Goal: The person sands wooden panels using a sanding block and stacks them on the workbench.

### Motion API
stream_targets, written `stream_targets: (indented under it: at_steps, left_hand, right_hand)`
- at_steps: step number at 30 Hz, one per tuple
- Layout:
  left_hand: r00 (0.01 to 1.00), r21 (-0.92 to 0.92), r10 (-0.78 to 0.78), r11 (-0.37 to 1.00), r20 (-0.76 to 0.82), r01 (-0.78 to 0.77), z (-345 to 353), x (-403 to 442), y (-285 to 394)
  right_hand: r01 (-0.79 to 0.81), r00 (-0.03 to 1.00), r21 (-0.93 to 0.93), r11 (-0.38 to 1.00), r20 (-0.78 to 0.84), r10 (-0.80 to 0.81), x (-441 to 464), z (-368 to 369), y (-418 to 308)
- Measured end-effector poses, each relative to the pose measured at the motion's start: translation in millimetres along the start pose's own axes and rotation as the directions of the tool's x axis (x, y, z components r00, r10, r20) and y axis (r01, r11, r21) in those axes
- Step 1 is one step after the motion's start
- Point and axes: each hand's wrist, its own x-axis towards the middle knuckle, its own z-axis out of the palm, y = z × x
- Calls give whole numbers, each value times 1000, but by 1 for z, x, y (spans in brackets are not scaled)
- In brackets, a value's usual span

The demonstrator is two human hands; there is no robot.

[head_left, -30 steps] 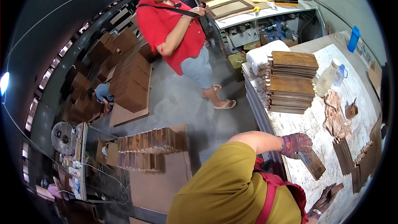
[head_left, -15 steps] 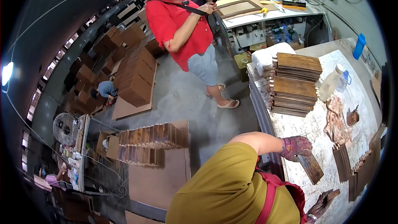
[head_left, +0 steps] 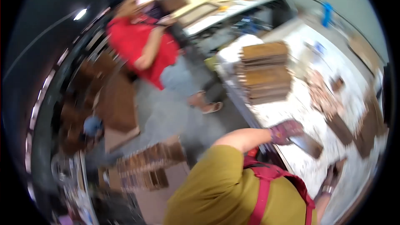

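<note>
My left hand, in a stained purple glove, grips the near end of a dark wooden board on the white, stained worktable. Lower right, my right hand, in a dark glove, is closed round a small brown block, apart from the board. Motion blur smears its fingers. Beyond my left hand stands a stack of brown boards. Another dark board lies to the right, beside more leaning boards.
A crumpled cloth, a small brown pot and a clear bottle are on the table. A person in red stands across the floor. Rows of boards stand at lower left.
The view has turned and blurred, shifting the table and standing person left and upward. My left hand still holds the board. My right hand and wrist show farther up in the view.
</note>
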Motion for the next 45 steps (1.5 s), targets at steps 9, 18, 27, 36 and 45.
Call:
stream_targets:
  at_steps: [9,18,27,36,45]
  left_hand:
    - [973,85,-102,993,206,86,-40,42,35]
    - [838,5,-110,992,534,127,22,98,53]
    - [884,-85,10,996,467,34,22,99,48]
    - [868,-41,10,999,497,11,23,98,46]
    - [873,-131,11,990,487,61,20,104,41]
  right_hand:
    - [28,970,684,729,-194,144,-94,41,-118]
    - [-245,932,474,846,-125,340,-119,89,-205]
    - [-211,968,321,923,-65,244,-88,113,-197]
    - [-187,981,36,982,-34,188,-80,119,-197]
    - [-176,971,-289,941,104,213,-171,90,-230]
